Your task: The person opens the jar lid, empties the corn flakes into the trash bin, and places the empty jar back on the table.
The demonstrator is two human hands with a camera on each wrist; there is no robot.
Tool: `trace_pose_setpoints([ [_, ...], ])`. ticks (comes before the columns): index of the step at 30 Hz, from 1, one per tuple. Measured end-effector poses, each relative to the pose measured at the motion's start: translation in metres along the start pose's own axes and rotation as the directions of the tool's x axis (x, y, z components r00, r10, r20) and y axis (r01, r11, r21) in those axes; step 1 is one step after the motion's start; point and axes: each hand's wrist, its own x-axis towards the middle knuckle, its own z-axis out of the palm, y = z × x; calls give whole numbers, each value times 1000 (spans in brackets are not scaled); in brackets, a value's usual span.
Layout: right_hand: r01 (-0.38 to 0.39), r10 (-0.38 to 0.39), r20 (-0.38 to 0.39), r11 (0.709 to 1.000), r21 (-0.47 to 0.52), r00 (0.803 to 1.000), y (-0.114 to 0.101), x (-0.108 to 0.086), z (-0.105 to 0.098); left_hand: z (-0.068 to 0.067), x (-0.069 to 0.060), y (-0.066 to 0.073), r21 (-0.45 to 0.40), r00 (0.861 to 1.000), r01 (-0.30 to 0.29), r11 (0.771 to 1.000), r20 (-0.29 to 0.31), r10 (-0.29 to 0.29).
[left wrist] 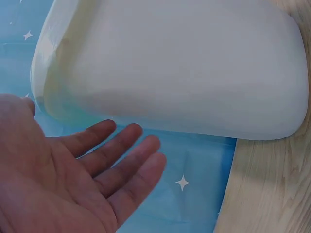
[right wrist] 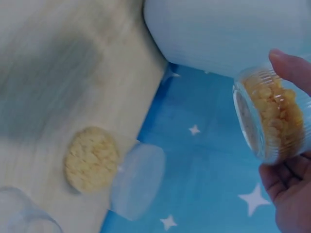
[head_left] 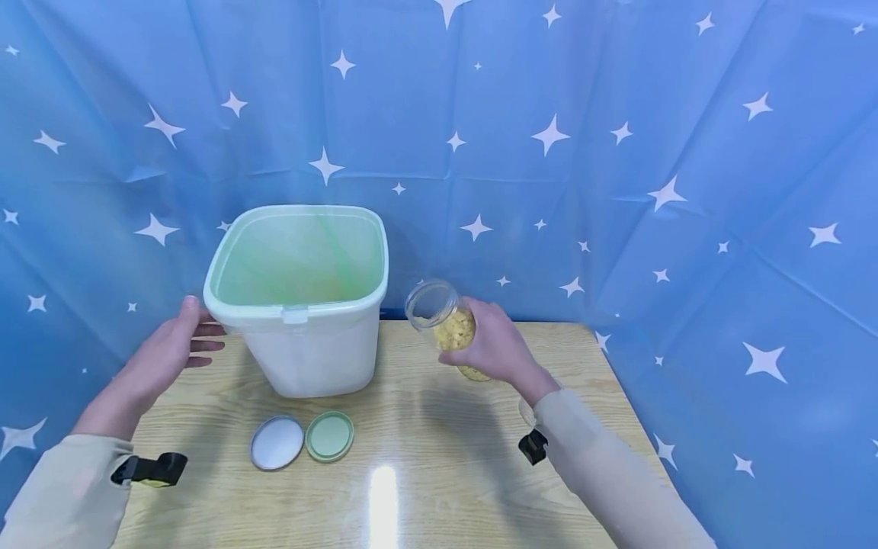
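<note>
A clear jar (head_left: 454,328) with yellow pieces inside is gripped by my right hand (head_left: 495,343), tilted with its uncovered mouth toward the white bin. In the right wrist view, my right hand (right wrist: 294,194) has thumb and fingers around the jar (right wrist: 274,114). The large bin (head_left: 322,347), pale green inside, stands at the left, its top uncovered. My left hand (head_left: 165,354) is at the bin's left side, fingers extended near the rim. The left wrist view shows my left hand (left wrist: 63,179) palm up, fingers spread beside the bin (left wrist: 184,68).
On the wooden table (head_left: 439,488), a white round lid (head_left: 277,442) and a green round lid (head_left: 330,436) lie in front of the bin. Another clear container (right wrist: 138,179) with yellow contents stands behind the right hand, near another clear vessel (right wrist: 24,216). A blue star-patterned curtain (head_left: 425,99) surrounds the table.
</note>
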Motion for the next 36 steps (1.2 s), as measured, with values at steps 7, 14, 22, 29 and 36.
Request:
trace_pose_setpoints([
  [7, 33, -33, -15, 999, -41, 999, -11, 16, -22, -2, 0, 4, 5, 999, 9, 1000, 43, -9],
  [14, 37, -41, -22, 990, -135, 999, -25, 27, -36, -3, 0, 6, 4, 995, 16, 1000, 100, -16],
  [22, 74, -76, -17, 991, -108, 997, -38, 38, -49, -3, 1, 8, 1, 986, 35, 999, 161, -35],
  [29, 83, -88, -33, 986, -145, 996, -49, 48, -57, -3, 3, 13, 9, 983, 65, 998, 174, -65],
  [36, 71, -82, -38, 971, -229, 996, -61, 58, -63, -3, 4, 15, 8, 983, 71, 997, 168, -71],
])
